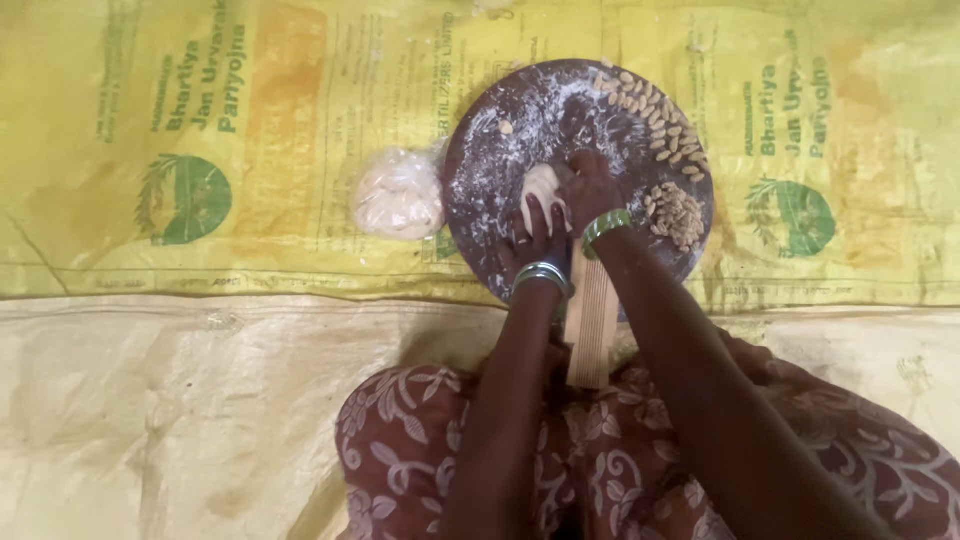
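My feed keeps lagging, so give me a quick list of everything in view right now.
round board: one, dark, floured, centre top
dough piece: one, pale, on the board under both hands
shaped dough bits: many, tan, along the board's right rim
bagged dough: one, whitish, left of the board
ridged wooden strip: one, light, below the board
sacks: yellow, spread as a mat
left hand: one, green bangles, on the dough
right hand: one, green bangle, on the dough

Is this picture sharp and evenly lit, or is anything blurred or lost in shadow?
Head view: soft, even light, no glare; slightly blurred overall, the shaped dough pieces on the round board barely resolved; both hands dark against the dough ball.
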